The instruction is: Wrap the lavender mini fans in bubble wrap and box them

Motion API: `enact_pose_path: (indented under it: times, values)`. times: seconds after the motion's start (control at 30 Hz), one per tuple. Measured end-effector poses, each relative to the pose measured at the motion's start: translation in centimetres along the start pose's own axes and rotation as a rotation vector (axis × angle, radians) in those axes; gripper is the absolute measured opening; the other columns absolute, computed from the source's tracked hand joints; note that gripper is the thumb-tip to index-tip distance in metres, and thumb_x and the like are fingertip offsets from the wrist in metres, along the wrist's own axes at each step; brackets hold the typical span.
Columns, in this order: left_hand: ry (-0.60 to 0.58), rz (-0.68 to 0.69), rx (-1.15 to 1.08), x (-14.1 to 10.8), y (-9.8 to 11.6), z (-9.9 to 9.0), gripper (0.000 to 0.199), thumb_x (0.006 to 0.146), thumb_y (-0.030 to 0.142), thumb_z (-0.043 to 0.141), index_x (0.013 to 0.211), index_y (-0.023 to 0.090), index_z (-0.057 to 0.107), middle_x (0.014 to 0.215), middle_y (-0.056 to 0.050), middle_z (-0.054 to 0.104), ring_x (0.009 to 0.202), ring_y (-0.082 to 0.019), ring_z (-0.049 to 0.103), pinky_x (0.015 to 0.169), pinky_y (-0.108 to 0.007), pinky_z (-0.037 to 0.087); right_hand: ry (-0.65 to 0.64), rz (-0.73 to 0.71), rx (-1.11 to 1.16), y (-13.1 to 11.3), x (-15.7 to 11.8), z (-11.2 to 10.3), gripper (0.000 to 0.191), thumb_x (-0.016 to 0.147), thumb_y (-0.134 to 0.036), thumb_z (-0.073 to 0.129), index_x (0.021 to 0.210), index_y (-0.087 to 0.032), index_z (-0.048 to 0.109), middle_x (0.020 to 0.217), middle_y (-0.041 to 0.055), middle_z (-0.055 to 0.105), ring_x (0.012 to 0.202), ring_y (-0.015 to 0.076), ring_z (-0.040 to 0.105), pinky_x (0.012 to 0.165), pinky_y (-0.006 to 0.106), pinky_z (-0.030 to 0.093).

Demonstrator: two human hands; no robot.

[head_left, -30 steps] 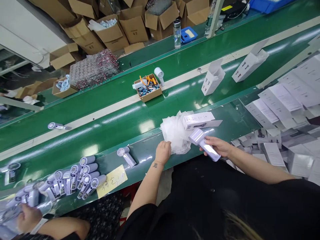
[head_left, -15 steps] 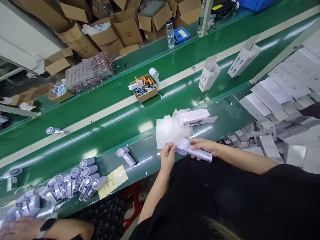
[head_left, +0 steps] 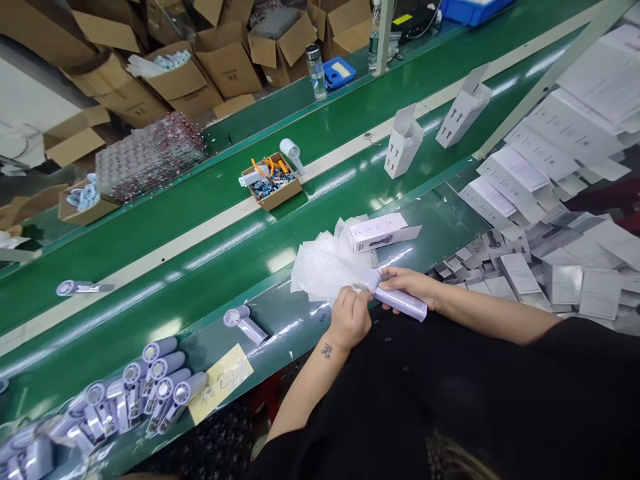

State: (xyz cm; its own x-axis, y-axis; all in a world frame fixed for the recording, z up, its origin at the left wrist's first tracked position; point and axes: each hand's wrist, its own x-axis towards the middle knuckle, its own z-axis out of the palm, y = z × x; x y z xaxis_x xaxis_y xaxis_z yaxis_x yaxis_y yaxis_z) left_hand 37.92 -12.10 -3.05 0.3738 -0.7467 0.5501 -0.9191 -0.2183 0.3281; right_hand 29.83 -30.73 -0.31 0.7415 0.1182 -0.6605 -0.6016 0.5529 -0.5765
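Observation:
A pale purple handheld fan (head_left: 404, 305) is held in front of my body, over the near edge of the workbench. My right hand (head_left: 407, 285) grips it near the neck, thumb on top, with the handle pointing right. My left hand (head_left: 350, 317) is closed at the fan's head, its curled fingers hiding part of it. Just beyond the hands lie white translucent packing bags (head_left: 320, 267). An open white printed box (head_left: 379, 233) rests on its side against them. Another purple fan (head_left: 246, 323) lies on the bench to the left.
Several purple fans (head_left: 165, 387) are grouped at lower left beside a yellow handwritten paper (head_left: 220, 385). On the green conveyor (head_left: 210, 260) stand a small carton of parts (head_left: 274, 193), a pale fan (head_left: 291, 153) and two white boxes (head_left: 403, 141). Stacked white boxes (head_left: 530, 280) fill the right.
My left hand has turned and moved right, curling in at the fan's head. My right hand keeps its grip. The co-worker's hand and watch at lower left have left view as the camera shifted.

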Motion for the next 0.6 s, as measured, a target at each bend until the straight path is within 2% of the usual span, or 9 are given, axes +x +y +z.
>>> enact_pose_path:
  times: [0.1, 0.2, 0.3, 0.4, 0.5, 0.6]
  values:
    - [-0.071, 0.074, -0.041, 0.3, 0.3, -0.3, 0.018, 0.082, 0.008, 0.048, 0.095, 0.016, 0.057, 0.069, -0.005, 0.051, 0.071, -0.018, 0.050, 0.067, -0.032, 0.044, 0.098, -0.040, 0.027, 0.9, -1.1, -0.4, 0.038, 0.072, -0.026, 0.070, 0.101, -0.020, 0.047, 0.081, 0.0041, 0.065, 0.062, 0.0187, 0.067, 0.046, 0.026, 0.054]
    - [-0.027, 0.093, -0.064, 1.2, 0.9, 0.2, 0.017, 0.082, 0.008, 0.047, 0.093, 0.016, 0.058, 0.070, -0.006, 0.051, 0.074, -0.019, 0.052, 0.070, -0.034, 0.046, 0.106, -0.077, 0.057, 1.7, -1.8, -0.4, 0.038, 0.073, -0.026, 0.070, 0.103, -0.020, 0.048, 0.079, 0.0024, 0.064, 0.061, 0.0148, 0.065, 0.047, 0.021, 0.053]
    - [-0.055, 0.282, -0.045, 1.9, 1.1, 0.9, 0.021, 0.082, 0.007, 0.047, 0.099, 0.014, 0.058, 0.073, -0.007, 0.053, 0.079, -0.021, 0.054, 0.075, -0.037, 0.048, 0.072, -0.036, 0.196, 1.8, -2.1, -0.3, 0.048, 0.076, -0.024, 0.065, 0.117, -0.025, 0.041, 0.080, 0.0017, 0.063, 0.060, 0.0159, 0.065, 0.044, 0.023, 0.053]
    - [-0.162, 0.447, -0.068, 1.7, 0.4, 1.8, 0.025, 0.081, 0.006, 0.046, 0.103, 0.011, 0.058, 0.075, -0.008, 0.056, 0.079, -0.021, 0.056, 0.078, -0.038, 0.049, 0.183, -0.040, 0.372, 2.0, -2.3, -0.7, 0.044, 0.078, -0.017, 0.058, 0.118, -0.023, 0.039, 0.080, 0.0027, 0.063, 0.057, 0.0163, 0.064, 0.041, 0.025, 0.052]
    - [-0.229, 0.391, -0.169, 1.7, -0.4, 3.4, 0.021, 0.082, 0.007, 0.045, 0.097, 0.012, 0.059, 0.071, -0.007, 0.056, 0.075, -0.020, 0.056, 0.076, -0.037, 0.049, 0.370, -0.060, 0.508, 2.9, -2.4, -1.1, 0.024, 0.083, -0.015, 0.052, 0.104, -0.019, 0.042, 0.072, 0.0034, 0.062, 0.055, 0.0177, 0.064, 0.041, 0.026, 0.052]
    - [-0.328, 0.151, -0.338, 2.9, 0.0, 5.3, 0.014, 0.085, 0.013, 0.047, 0.087, 0.015, 0.061, 0.072, -0.006, 0.059, 0.071, -0.017, 0.057, 0.069, -0.031, 0.048, 0.546, -0.106, 0.621, 4.1, -2.4, -1.8, 0.011, 0.087, -0.019, 0.051, 0.093, -0.017, 0.042, 0.068, 0.0033, 0.061, 0.055, 0.0178, 0.064, 0.045, 0.027, 0.053]
